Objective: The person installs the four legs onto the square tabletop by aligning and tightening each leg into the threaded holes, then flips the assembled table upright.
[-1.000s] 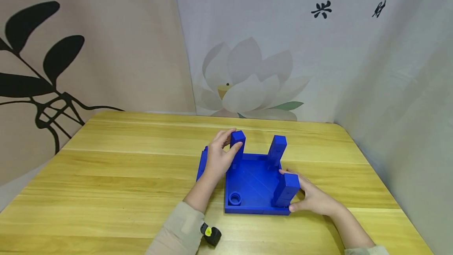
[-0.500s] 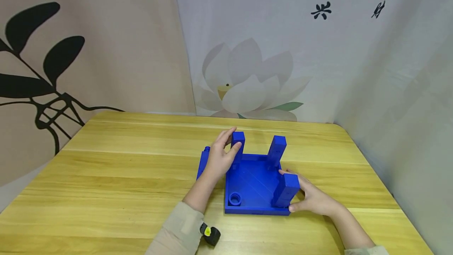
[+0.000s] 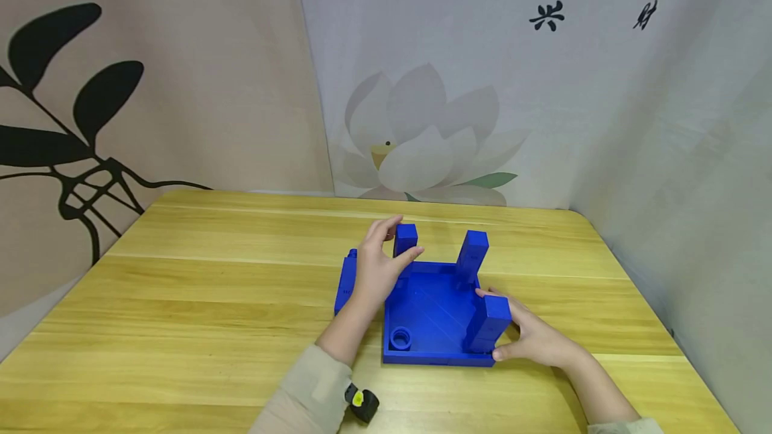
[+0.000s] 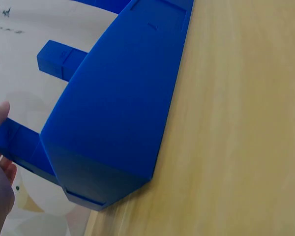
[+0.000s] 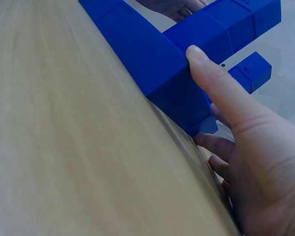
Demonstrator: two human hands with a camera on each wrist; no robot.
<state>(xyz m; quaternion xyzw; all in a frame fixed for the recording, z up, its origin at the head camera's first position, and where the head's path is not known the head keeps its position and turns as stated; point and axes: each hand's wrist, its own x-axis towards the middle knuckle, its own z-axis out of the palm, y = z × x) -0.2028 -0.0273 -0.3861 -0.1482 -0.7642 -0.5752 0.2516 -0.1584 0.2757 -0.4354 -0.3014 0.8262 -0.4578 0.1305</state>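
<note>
A square blue plastic base (image 3: pixel 431 307) with a raised rim lies on the wooden table. Upright square posts rise from three corners: a far left post (image 3: pixel 407 238), a far right post (image 3: pixel 473 253) and a near right post (image 3: pixel 488 323). In the near left corner is a round socket (image 3: pixel 401 338). My left hand (image 3: pixel 380 270) is around the top of the far left post, its thumb spread out in front and the fingers behind. My right hand (image 3: pixel 537 340) holds the base at its near right corner, thumb on the front side and fingers along the right side.
Another blue piece (image 3: pixel 346 283) with a small round peg at its far end lies left of the base, partly behind my left wrist. A black device (image 3: pixel 364 406) hangs at my left cuff. A printed curtain (image 3: pixel 458 72) stands behind the table.
My left thumb has lifted off the far left post and spread to the right. That post stands slightly straighter than a second ago. The right hand and the base have not moved.
</note>
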